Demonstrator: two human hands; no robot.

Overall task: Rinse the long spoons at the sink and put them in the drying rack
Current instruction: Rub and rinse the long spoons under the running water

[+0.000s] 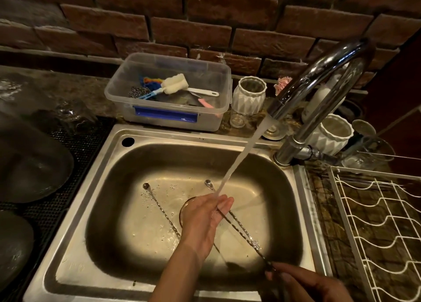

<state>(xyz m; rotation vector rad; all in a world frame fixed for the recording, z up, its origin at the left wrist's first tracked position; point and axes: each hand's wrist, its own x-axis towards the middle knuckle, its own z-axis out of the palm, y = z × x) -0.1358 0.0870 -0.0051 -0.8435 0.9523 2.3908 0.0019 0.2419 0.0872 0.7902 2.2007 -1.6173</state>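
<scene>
Tap water (239, 160) runs onto my left hand (205, 222) over the steel sink (100, 188). My left fingers close around the upper end of a long twisted spoon (246, 238). My right hand (307, 283), at the sink's near right corner, pinches that spoon's lower end. Two more long spoons lie on the sink floor. One (159, 208) lies left of my left hand, bowl pointing away. The other (243, 230) passes under my left hand, its bowl beyond my fingers. The white wire drying rack (376, 222) stands to the right of the sink.
The chrome faucet (319, 74) arches over the sink's back right corner. Behind the sink stand a clear plastic box (168, 117) of brushes, two white vases (249, 94) and small glasses (369, 151). Dark glass bowls (29, 160) sit upturned on a black mat at left.
</scene>
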